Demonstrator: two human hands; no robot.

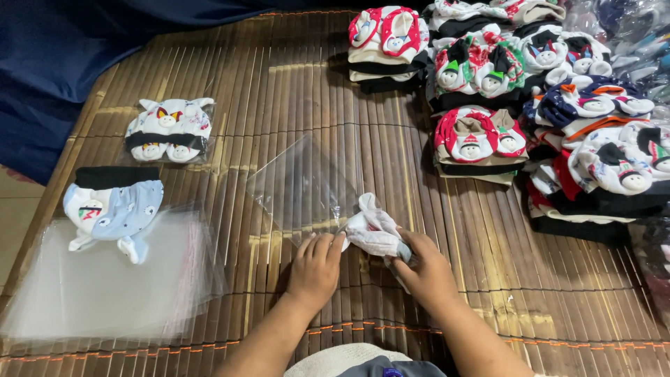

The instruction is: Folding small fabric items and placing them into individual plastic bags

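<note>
At six o'clock on the bamboo mat (293, 91), the left hand (315, 269) lies flat, fingers together, pinning the clear bag (303, 185), while the right hand (426, 269), clamped on the folded white sock (373, 227), could snag or crumple the flimsy mouth.

Open bamboo mat (293, 84) through the middle up to the far edge. Blocked along the right edge by stacked sock bundles (530, 105); along the left edge by 2 sock packs (169, 129) and clear bags (105, 286).

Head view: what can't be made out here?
- White folded garment: its print is hidden, bunched under the right hand.
- Clear bag: whether its mouth is open is unclear; the left hand covers that edge.
- Stacked garments: cut off by the right frame edge.
</note>
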